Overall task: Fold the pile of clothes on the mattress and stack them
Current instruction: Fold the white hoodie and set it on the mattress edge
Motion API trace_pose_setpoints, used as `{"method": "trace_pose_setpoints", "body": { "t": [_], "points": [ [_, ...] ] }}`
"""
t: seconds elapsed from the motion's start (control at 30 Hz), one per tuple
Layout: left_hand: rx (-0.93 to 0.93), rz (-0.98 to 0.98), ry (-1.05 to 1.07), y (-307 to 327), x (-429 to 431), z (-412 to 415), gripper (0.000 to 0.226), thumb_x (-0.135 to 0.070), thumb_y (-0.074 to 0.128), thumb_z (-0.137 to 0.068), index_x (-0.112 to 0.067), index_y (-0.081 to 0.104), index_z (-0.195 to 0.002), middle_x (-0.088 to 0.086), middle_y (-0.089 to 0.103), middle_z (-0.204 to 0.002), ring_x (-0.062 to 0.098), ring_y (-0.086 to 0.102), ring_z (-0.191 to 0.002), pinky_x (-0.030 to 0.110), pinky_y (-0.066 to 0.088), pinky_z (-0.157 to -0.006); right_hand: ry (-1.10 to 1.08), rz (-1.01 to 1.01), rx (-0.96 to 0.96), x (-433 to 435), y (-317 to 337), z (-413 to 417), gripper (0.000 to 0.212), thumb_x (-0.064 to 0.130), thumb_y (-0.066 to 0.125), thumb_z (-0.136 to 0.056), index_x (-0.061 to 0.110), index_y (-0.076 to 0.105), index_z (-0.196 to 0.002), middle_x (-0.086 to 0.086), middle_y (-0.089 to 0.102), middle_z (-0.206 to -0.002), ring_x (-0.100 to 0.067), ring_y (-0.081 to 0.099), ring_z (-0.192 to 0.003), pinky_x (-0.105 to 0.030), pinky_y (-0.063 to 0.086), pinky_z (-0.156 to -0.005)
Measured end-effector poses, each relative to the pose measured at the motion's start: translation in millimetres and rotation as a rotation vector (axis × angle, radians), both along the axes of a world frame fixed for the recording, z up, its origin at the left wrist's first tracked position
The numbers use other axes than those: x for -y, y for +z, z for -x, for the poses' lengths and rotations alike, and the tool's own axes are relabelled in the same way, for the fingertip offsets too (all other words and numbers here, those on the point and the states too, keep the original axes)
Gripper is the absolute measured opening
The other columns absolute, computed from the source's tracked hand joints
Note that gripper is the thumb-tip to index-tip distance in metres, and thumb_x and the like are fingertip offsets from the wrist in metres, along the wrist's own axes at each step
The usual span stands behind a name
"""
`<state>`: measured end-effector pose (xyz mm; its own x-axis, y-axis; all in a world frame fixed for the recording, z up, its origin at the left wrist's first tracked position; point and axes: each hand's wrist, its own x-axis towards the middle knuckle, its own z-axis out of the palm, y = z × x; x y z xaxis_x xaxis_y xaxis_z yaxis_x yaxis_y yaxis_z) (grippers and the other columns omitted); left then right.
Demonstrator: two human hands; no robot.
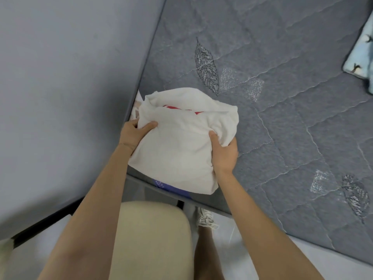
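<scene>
Nearest, a white garment (pixel 177 154) is held over the near corner of the mattress (pixel 282 122), its sides gripped by curled fingers of the left hand (pixel 135 132) and right hand (pixel 224 153). It is judged soft, light and limp, best supported at both edges; its long axis runs away from the person.

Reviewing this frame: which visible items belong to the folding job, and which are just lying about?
Job: white garment, left hand, right hand, blue cloth beneath it, mattress.
Lying about: patterned light-blue fabric, shoe.
</scene>
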<state>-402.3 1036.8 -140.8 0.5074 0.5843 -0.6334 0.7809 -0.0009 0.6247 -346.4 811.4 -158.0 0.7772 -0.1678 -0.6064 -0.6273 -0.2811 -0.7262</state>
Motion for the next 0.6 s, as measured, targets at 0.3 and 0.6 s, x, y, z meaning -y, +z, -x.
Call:
{"method": "trace_pose_setpoints", "body": {
  "t": [0.3, 0.6],
  "points": [
    [0.061, -0.647, -0.31, 20, 19, -3, 0.051, -0.045, 0.057, -0.089, -0.012, 0.051, -0.127, 0.012, 0.053, -0.123, 0.031, 0.052, -0.106, 0.044, 0.045, -0.089, 0.306, 0.213, 0.028, 19, 15, -15, 0.085, 0.062, 0.065, -0.078, 0.02, 0.032, -0.144, -0.001, 0.043, -0.143, -0.023, 0.038, -0.133, -0.046, 0.031, -0.11],
    [-0.007, -0.773, -0.834, 108, 161, -48, 0.069, -0.061, 0.029, -0.086, -0.025, 0.039, -0.144, 0.008, 0.038, -0.15, 0.034, 0.031, -0.139, 0.056, 0.023, -0.11, 0.848, 0.722, 0.184, 129, 127, -70, 0.081, 0.065, 0.046, -0.088, 0.034, 0.006, -0.153, -0.003, 0.004, -0.162, -0.028, -0.004, -0.148, -0.05, 0.003, -0.119]
  ]
}}
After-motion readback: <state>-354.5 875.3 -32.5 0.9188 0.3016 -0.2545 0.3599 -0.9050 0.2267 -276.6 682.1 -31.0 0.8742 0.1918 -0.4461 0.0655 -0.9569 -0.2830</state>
